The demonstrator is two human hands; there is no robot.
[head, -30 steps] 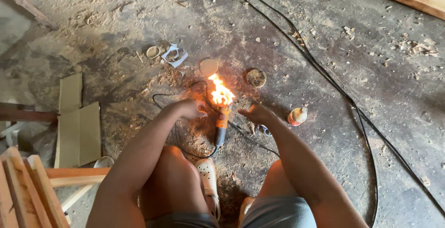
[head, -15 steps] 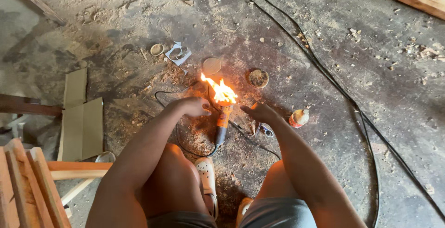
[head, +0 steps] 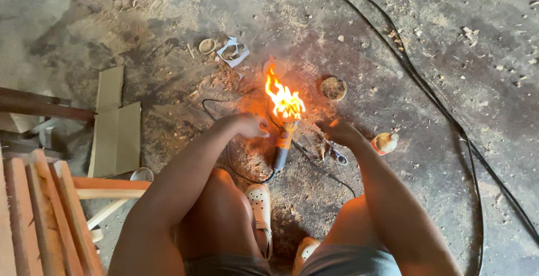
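Observation:
An orange-handled tool (head: 282,144) with a dark cord lies on the dusty floor, and a bright flame (head: 283,101) burns at its far tip. My left hand (head: 251,125) rests just left of the flame with its fingers curled. On the other side, my right hand (head: 339,131) hovers low with its fingers bunched toward the fire. Whether either hand holds anything is hidden. Small pliers (head: 337,154) lie under my right wrist. My knees and light sandals (head: 260,207) fill the bottom of the view.
A round lid (head: 333,88) and a small tipped jar (head: 384,142) lie right of the fire. Black cables (head: 443,113) run diagonally across the right. Cardboard pieces (head: 115,135) and wooden slats (head: 45,208) sit at left. Sawdust and scraps (head: 233,51) cover the floor.
The flame flickers and stands a little taller. Both hands stay almost where they were beside it; the view has shifted slightly.

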